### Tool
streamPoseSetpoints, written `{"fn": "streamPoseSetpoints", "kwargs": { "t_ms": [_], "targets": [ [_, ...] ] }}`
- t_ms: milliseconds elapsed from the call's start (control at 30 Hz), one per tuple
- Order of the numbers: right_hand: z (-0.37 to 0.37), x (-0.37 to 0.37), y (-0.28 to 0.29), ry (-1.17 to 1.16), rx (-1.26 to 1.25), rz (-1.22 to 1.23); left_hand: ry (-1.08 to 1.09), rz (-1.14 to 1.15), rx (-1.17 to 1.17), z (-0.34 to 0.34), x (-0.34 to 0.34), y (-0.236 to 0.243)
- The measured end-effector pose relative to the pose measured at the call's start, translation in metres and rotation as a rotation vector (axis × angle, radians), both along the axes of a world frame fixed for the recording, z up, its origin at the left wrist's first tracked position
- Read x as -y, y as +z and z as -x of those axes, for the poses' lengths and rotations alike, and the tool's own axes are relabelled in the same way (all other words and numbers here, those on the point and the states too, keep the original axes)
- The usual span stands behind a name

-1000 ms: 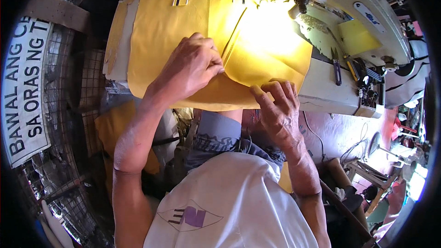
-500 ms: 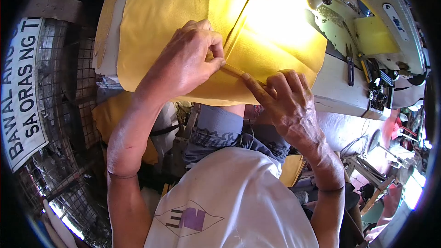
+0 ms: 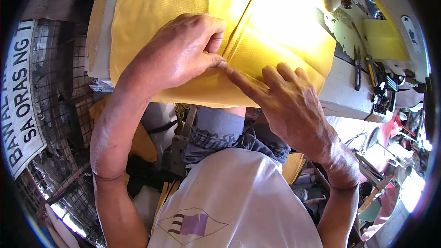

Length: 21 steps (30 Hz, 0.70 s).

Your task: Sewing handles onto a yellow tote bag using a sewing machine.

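A yellow leather-like sheet lies over the machine table, with a stitched seam running up toward the bright lamp glare. My left hand is closed at the near end of this seam, its fingers curled and its thumb pressed along the sheet. Meeting that thumb tip is the stretched index finger of my right hand. The other right fingers are bent loosely and spread over the sheet, gripping nothing. What lies under my left fingers is hidden.
A sewing machine stands at the right. Near it, black-handled scissors and a yellow cutter lie on the table. Wire mesh and a lettered sign line the left side. The sheet's front edge hangs above my lap.
My right hand has slid its index finger leftward to my left thumb. The left hand's thumb has straightened out along the sheet. The whole view has shifted slightly.
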State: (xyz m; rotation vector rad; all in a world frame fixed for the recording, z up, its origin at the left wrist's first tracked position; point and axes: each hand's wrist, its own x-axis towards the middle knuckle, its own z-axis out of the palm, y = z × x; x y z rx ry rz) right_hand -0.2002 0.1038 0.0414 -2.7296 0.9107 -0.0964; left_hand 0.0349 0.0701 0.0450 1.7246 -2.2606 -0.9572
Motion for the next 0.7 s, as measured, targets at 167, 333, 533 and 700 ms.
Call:
{"fn": "streamPoseSetpoints", "kwargs": {
  "t_ms": [167,333,533,700],
  "targets": [
    [0.003,0.0,0.0,-0.033,-0.002,-0.031,0.037,0.395,-0.182,-0.001,-0.029,-0.01],
    [0.005,0.0,0.001,0.008,-0.002,-0.04,-0.154,0.663,-0.074,0.036,-0.097,-0.041],
    [0.042,-0.016,-0.017,-0.109,0.331,-0.009,-0.115,0.694,0.227,0.052,-0.11,-0.068],
    [0.069,-0.045,-0.038,-0.434,0.477,0.116,-0.075,0.683,0.199,0.062,-0.115,-0.071]
  ]
}}
